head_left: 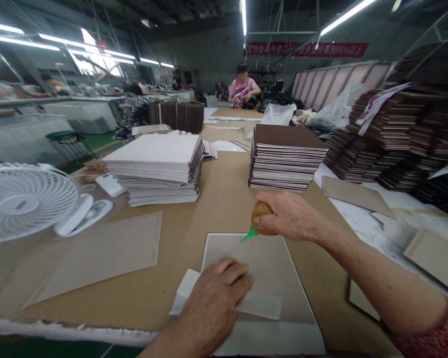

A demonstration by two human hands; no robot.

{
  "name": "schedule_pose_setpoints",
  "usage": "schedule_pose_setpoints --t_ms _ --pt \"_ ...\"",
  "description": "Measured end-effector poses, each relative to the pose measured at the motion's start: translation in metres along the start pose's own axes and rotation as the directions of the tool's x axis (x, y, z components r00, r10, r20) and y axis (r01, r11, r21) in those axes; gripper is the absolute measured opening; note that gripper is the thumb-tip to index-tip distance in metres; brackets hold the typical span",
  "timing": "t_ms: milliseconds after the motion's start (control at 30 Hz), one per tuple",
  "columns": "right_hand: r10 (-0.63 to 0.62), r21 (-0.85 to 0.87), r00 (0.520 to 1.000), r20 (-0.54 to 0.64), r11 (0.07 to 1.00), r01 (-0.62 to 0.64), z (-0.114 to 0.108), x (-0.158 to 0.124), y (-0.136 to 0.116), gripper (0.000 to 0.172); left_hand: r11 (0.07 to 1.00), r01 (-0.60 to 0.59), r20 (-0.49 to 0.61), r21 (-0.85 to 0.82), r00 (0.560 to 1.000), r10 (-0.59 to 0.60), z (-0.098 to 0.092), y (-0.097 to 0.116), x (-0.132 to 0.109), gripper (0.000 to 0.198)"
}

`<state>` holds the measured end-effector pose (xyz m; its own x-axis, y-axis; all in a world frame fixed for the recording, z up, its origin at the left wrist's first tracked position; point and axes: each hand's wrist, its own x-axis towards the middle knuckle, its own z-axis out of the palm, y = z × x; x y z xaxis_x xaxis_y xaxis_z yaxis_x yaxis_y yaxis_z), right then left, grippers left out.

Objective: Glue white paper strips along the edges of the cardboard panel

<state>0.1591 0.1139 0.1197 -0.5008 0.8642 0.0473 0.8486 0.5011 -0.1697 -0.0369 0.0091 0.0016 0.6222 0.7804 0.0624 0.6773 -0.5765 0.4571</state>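
My right hand (283,214) is closed around an amber squeeze bottle (264,219), whose green nozzle (250,234) points down and left. The tip is close to the far edge of a beige board (269,268) with a thin white border; I cannot tell whether it touches. My left hand (220,293) lies palm down on this board, fingers lowered and holding nothing I can see. Partly hidden beneath it, a pale translucent strip (263,304) sticks out to the right. White folded material (186,288) shows on its left side.
Behind the board stand a stack of white boards (157,164) and a stack of dark brown boards (287,159). A white fan (26,204) and a loose beige sheet (108,253) are at left. Tall brown stacks (395,129) line the right. A person (243,89) sits at the far end.
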Motion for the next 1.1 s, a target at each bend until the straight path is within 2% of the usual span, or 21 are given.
schedule_pose_setpoints --t_ms 567,700,967,1100 --pt "-0.122 0.046 0.990 -0.070 0.991 0.125 0.018 0.019 -0.025 0.020 1.000 -0.005 -0.005 -0.005 1.000 0.005 -0.002 0.001 0.000 0.067" --pt "-0.095 0.021 0.995 -0.039 0.995 0.096 0.015 0.015 -0.016 0.018 1.000 -0.015 -0.009 -0.009 1.000 0.015 -0.003 0.001 0.001 0.064" --pt "0.061 0.067 0.997 0.038 0.996 -0.064 -0.002 -0.013 0.021 0.016 1.000 -0.012 -0.006 -0.009 1.000 0.011 -0.001 -0.002 -0.001 0.061" --pt "0.100 0.043 0.994 0.034 0.994 -0.102 -0.005 -0.021 0.026 0.017 1.000 -0.016 -0.008 -0.011 1.000 0.016 -0.003 0.000 -0.001 0.062"
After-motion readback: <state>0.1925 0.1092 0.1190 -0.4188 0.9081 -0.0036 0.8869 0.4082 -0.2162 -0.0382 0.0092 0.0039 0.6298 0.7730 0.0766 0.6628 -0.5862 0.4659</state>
